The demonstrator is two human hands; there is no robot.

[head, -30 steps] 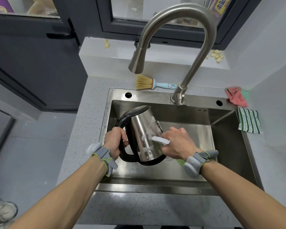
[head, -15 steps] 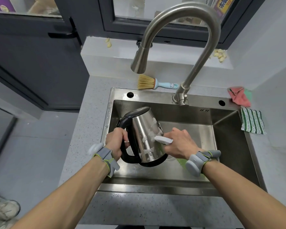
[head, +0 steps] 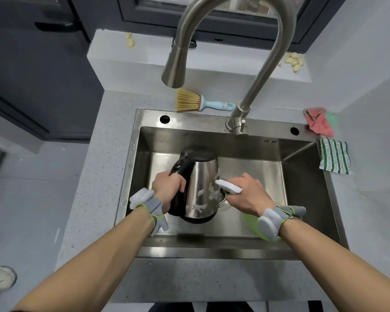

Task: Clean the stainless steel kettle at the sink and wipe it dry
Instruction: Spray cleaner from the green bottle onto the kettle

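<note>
The stainless steel kettle (head: pixel 203 188) with black lid, handle and base hangs tilted over the sink (head: pixel 200 119), lid end pointing away from me. White foam flecks dot its steel side. My left hand (head: pixel 169 188) grips the black handle. My right hand (head: pixel 248 194) holds a spray bottle (head: pixel 229 186) whose white nozzle points at the kettle's right side, almost touching it. The bottle's green body shows below my right wrist.
The curved faucet (head: pixel 268 70) arches over the basin, its spout above the kettle. A straw brush with a blue handle (head: pixel 198 103) lies behind the sink. A pink cloth (head: pixel 320 121) and a green striped cloth (head: pixel 334 156) lie on the counter at right.
The kettle has swung round on its handle so its lid now faces away and its steel side faces me. The spray nozzle stays at its right side.
</note>
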